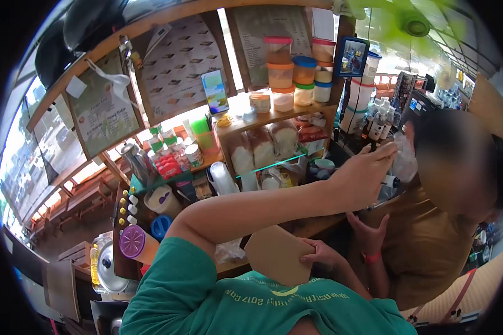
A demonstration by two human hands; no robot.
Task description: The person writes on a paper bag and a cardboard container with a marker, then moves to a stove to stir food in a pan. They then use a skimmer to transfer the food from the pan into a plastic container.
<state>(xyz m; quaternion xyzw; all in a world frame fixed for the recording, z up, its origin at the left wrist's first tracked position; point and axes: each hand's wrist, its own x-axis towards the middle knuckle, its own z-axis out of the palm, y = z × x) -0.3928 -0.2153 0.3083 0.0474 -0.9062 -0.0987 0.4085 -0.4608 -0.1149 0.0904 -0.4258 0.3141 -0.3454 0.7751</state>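
Note:
My left hand [363,176] reaches across to the right, its fingers bent and closed at a crumpled clear plastic bag [406,159]. What is inside the bag I cannot make out. Low in front of my green shirt, my right hand [324,254] grips a flat brown cardboard-like piece [279,255] by its right edge, thumb on top. Just below my left wrist is the open hand [370,230] of another person in a brown shirt, with a red wristband; it is apart from my hands.
A wooden shelf [285,123] carries stacked lidded tubs [279,73] and a propped phone [214,92]. Bagged bread loaves [261,146] sit below. To the left stand a purple-lidded container [134,241], cans [193,154] and a metal pot lid [110,268]. Pump bottles [381,120] are at the right.

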